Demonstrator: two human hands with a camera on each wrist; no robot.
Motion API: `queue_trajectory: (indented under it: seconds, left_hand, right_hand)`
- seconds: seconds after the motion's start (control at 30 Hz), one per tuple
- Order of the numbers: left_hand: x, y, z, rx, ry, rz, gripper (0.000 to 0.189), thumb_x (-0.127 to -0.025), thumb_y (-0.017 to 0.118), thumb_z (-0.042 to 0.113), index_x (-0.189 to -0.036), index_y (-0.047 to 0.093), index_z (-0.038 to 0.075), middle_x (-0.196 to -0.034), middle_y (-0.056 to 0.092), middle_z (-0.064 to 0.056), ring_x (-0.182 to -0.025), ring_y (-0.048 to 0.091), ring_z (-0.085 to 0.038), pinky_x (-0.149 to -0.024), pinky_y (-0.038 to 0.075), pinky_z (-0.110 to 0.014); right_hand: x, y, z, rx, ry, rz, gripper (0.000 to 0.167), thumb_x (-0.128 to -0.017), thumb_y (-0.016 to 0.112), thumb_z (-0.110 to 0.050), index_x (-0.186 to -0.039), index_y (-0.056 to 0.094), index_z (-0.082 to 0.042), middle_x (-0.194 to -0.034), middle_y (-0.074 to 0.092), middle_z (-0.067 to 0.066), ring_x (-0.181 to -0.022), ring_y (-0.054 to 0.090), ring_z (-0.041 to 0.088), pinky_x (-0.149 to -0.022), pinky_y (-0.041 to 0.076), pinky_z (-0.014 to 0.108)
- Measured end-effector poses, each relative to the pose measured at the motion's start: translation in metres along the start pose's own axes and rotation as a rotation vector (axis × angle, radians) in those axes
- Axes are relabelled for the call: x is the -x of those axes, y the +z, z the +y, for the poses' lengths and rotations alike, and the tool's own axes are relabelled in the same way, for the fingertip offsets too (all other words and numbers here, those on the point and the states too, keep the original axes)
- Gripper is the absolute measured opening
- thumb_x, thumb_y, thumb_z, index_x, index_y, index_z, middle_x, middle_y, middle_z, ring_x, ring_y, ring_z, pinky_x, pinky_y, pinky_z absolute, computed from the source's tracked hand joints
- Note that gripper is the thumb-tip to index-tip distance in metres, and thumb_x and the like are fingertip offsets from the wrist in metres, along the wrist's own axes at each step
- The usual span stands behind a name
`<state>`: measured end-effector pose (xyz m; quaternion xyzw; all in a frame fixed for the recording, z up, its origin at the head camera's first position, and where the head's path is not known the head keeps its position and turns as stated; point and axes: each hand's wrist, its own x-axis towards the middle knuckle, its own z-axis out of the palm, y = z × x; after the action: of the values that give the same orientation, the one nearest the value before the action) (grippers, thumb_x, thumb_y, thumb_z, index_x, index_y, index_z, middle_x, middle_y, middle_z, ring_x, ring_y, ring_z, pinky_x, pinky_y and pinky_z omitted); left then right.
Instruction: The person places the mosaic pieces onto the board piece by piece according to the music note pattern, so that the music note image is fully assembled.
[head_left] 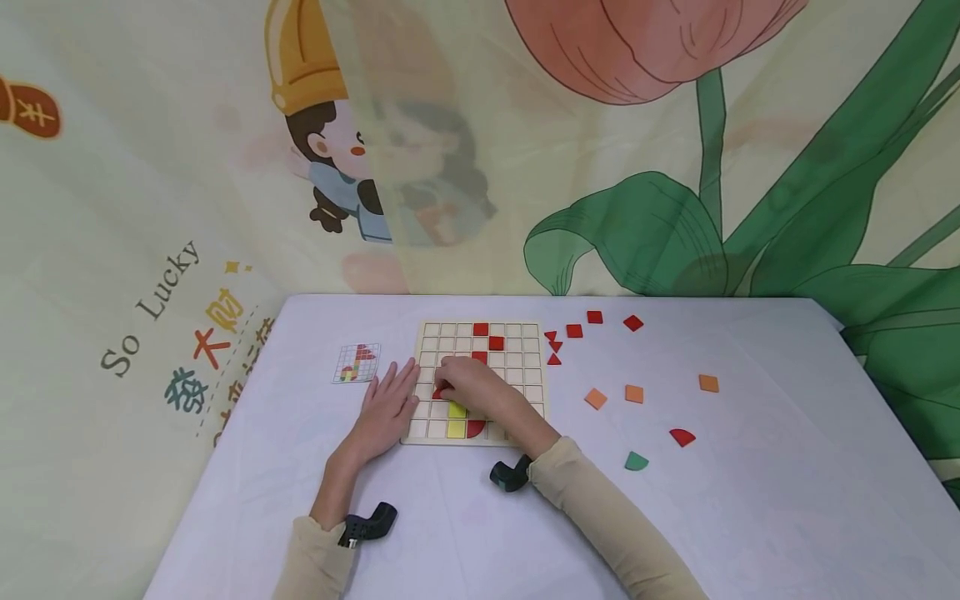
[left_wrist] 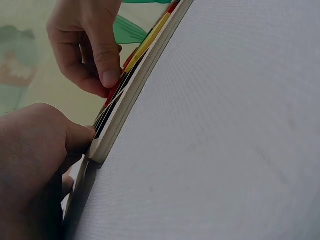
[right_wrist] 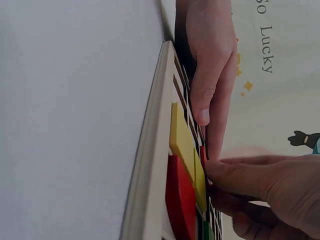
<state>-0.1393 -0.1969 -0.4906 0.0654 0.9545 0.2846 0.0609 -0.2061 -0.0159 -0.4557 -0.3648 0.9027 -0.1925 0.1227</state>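
Note:
A wooden grid board [head_left: 528, 329] lies on the table, with red and yellow pieces in some of its squares. My left hand [head_left: 386, 417] rests at the board's left edge, fingers straight, its thumb over the rim. Over the board's lower left part, my right hand [head_left: 472, 385] pinches a small red piece [left_wrist: 111, 93] against the grid; the fingers partly hide its shape. Just below that hand are two yellow squares [head_left: 457, 429] and a red quarter circle [head_left: 475, 428]. A red square [head_left: 481, 329] sits in the top row.
Left of the board lies a pattern card [head_left: 357, 363]. Loose to the right are red squares [head_left: 595, 317], small red triangles [head_left: 554, 359], orange squares [head_left: 633, 394], a red quarter circle [head_left: 682, 437] and a green quarter circle [head_left: 636, 461]. A printed curtain [head_left: 465, 275] hangs behind the table.

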Motion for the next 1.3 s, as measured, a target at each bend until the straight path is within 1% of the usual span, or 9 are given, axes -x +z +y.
queue_trajectory:
  seconds: [0.17, 0.3, 0.37, 0.43, 0.5, 0.63, 0.77, 0.97, 1.3]
  left_hand:
    - [-0.001, 0.0, 0.002, -0.003, 0.005, -0.005, 0.055, -0.104, 0.038, 0.027, -0.155, 0.023, 0.01, -0.164, 0.018, -0.006, -0.153, 0.005, -0.034, -0.121, -0.001, -0.058]
    - [-0.001, -0.001, 0.003, 0.0, 0.002, -0.002, 0.056, -0.103, 0.038, 0.026, -0.154, 0.023, 0.009, -0.164, 0.018, -0.007, -0.153, 0.005, -0.035, -0.121, -0.001, -0.059]
    - [-0.001, 0.0, 0.003, 0.006, 0.0, 0.0, 0.056, -0.103, 0.039, 0.026, -0.154, 0.023, 0.009, -0.164, 0.019, -0.007, -0.153, 0.005, -0.035, -0.121, -0.001, -0.059]
    - [-0.002, 0.0, 0.003, 0.008, -0.001, 0.001, 0.056, -0.103, 0.039, 0.025, -0.155, 0.023, 0.01, -0.164, 0.019, -0.007, -0.153, 0.005, -0.035, -0.121, -0.001, -0.059]
    - [-0.002, 0.0, 0.004, 0.012, -0.004, 0.002, 0.057, -0.103, 0.04, 0.025, -0.155, 0.022, 0.01, -0.164, 0.018, -0.007, -0.153, 0.004, -0.035, -0.121, -0.001, -0.058]
    - [-0.001, 0.0, 0.003, 0.02, -0.008, 0.003, 0.057, -0.103, 0.041, 0.025, -0.155, 0.022, 0.01, -0.164, 0.018, -0.007, -0.153, 0.004, -0.034, -0.121, -0.002, -0.058]
    - [-0.001, 0.0, 0.003, 0.007, -0.006, 0.004, 0.057, -0.103, 0.04, 0.025, -0.155, 0.022, 0.01, -0.164, 0.018, -0.007, -0.153, 0.004, -0.035, -0.121, -0.001, -0.059]
    - [-0.002, 0.001, 0.001, 0.007, -0.002, 0.004, 0.057, -0.103, 0.041, 0.026, -0.155, 0.022, 0.011, -0.164, 0.017, -0.006, -0.153, 0.004, -0.034, -0.121, -0.002, -0.058]
    - [-0.002, 0.003, -0.001, -0.003, 0.0, 0.006, 0.058, -0.103, 0.041, 0.027, -0.155, 0.022, 0.012, -0.164, 0.017, -0.005, -0.153, 0.004, -0.034, -0.121, -0.002, -0.058]
  right_hand:
    - [0.002, -0.001, 0.004, 0.01, -0.008, 0.026, 0.009, -0.088, 0.072, -0.021, -0.093, 0.078, -0.016, -0.086, 0.061, -0.005, -0.081, 0.051, 0.009, -0.067, 0.044, 0.015]
    - [0.008, -0.016, 0.01, -0.104, -0.006, -0.002, 0.02, -0.089, 0.07, -0.022, -0.107, 0.076, -0.015, -0.101, 0.062, -0.001, -0.089, 0.053, 0.01, -0.072, 0.047, 0.018]
    - [0.014, -0.032, 0.017, -0.179, -0.005, 0.03, 0.027, -0.09, 0.07, -0.022, -0.115, 0.073, -0.012, -0.108, 0.063, 0.004, -0.092, 0.055, 0.014, -0.077, 0.049, 0.022]
    - [0.023, -0.052, 0.027, -0.246, 0.011, 0.107, 0.033, -0.09, 0.07, -0.02, -0.121, 0.068, -0.01, -0.114, 0.063, 0.009, -0.096, 0.057, 0.018, -0.081, 0.051, 0.027]
    - [0.035, -0.073, 0.039, -0.288, 0.034, 0.213, 0.038, -0.089, 0.07, -0.019, -0.126, 0.065, -0.009, -0.117, 0.063, 0.012, -0.1, 0.059, 0.021, -0.083, 0.053, 0.032]
    - [0.061, -0.104, 0.067, -0.283, 0.12, 0.403, 0.044, -0.089, 0.07, -0.018, -0.131, 0.06, -0.008, -0.117, 0.063, 0.013, -0.103, 0.062, 0.026, -0.083, 0.056, 0.038]
    - [0.082, -0.12, 0.097, -0.268, 0.215, 0.511, 0.046, -0.09, 0.068, -0.015, -0.134, 0.057, -0.005, -0.117, 0.062, 0.018, -0.104, 0.064, 0.032, -0.086, 0.056, 0.045]
    - [0.098, -0.123, 0.127, -0.287, 0.325, 0.543, 0.05, -0.092, 0.067, -0.015, -0.137, 0.052, -0.003, -0.118, 0.062, 0.021, -0.106, 0.063, 0.036, -0.081, 0.057, 0.049]
    - [0.102, -0.119, 0.135, -0.292, 0.375, 0.526, 0.05, -0.092, 0.066, -0.018, -0.138, 0.052, -0.003, -0.118, 0.062, 0.022, -0.106, 0.062, 0.037, -0.083, 0.057, 0.049]
